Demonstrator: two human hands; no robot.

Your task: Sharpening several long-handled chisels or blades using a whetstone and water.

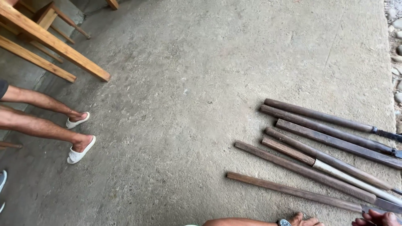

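The nearest long wooden handle [293,191] (stiff, likely heavy) is best gripped mid-shaft, while left hand [303,219] and right hand [377,218] are barely seen, grip unclear.

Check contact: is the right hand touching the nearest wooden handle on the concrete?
Cannot tell. In the head view the right hand sits at the frame's bottom edge beside the nearest wooden handle, close to its metal end, but the hand is cropped, so neither contact nor a gap shows.
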